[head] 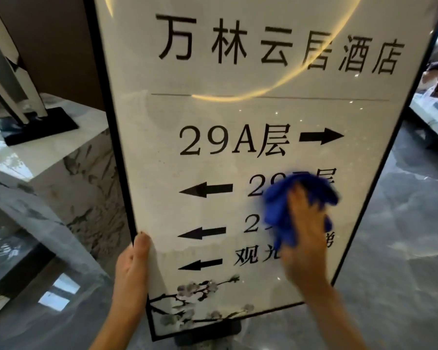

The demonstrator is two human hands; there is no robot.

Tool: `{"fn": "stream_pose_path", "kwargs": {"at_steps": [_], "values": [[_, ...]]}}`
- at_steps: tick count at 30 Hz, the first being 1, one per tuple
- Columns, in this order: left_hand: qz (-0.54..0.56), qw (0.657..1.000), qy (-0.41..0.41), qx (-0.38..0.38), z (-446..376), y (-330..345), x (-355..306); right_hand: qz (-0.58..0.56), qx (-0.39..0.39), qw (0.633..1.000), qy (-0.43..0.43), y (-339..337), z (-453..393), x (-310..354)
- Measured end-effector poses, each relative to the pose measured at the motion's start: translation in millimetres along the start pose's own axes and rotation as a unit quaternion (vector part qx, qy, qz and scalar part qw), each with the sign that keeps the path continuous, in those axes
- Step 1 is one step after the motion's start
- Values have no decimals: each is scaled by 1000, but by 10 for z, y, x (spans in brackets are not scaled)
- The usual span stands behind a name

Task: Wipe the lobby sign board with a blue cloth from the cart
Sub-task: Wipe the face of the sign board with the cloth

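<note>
On the sign board (238, 109), right hand (306, 231) flat on blue cloth (278, 213)

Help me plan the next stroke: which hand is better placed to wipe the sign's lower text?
The right hand. It presses the blue cloth flat on the sign board, over the lower lines. The left hand grips the board's left edge, steadying it, and holds no cloth.

A hotel lobby is indicated. A framed sign board (238, 109) is printed with a hotel name and floor arrows. It is flanked by a polished marble floor (402, 248) and a marble plinth (61, 152).
</note>
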State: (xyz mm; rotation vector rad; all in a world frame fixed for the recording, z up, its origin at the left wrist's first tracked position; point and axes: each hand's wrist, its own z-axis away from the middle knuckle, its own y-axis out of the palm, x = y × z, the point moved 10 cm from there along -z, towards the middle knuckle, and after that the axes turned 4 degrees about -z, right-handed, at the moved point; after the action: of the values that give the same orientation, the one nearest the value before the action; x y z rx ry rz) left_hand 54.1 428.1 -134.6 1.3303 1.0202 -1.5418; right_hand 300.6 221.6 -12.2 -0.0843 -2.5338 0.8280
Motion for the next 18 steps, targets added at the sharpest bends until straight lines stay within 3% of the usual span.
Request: {"fn": "stream_pose_path", "kwargs": {"at_steps": [3, 6, 8, 11, 13, 15, 17, 18], "values": [[17, 1000, -19, -19, 30, -3, 126, -90, -120, 978, 146, -381, -31, -616], [18, 1000, -9, -20, 22, 0, 150, -139, -191, 946, 220, -358, 153, -825], [27, 1000, 1, -7, 45, 29, 125, -153, -171, 941, 248, -184, 335, -727], [51, 999, -2, 1, 61, 40, 118, -80, -43, 974, 209, 398, 691, -333], [60, 998, 4, 9, 70, 52, 87, -139, -5, 967, 212, 769, 1014, 24], [68, 997, 3, 25, 78, 86, 44, -159, 141, 967, 137, 1162, 1307, 554], [74, 997, -8, 36, 80, 100, 13, -146, 138, 970, 138, 1338, 1456, 663], [75, 996, -12, 40, 78, 98, 0, -141, 177, 965, 130, 1483, 1624, 667]]}}
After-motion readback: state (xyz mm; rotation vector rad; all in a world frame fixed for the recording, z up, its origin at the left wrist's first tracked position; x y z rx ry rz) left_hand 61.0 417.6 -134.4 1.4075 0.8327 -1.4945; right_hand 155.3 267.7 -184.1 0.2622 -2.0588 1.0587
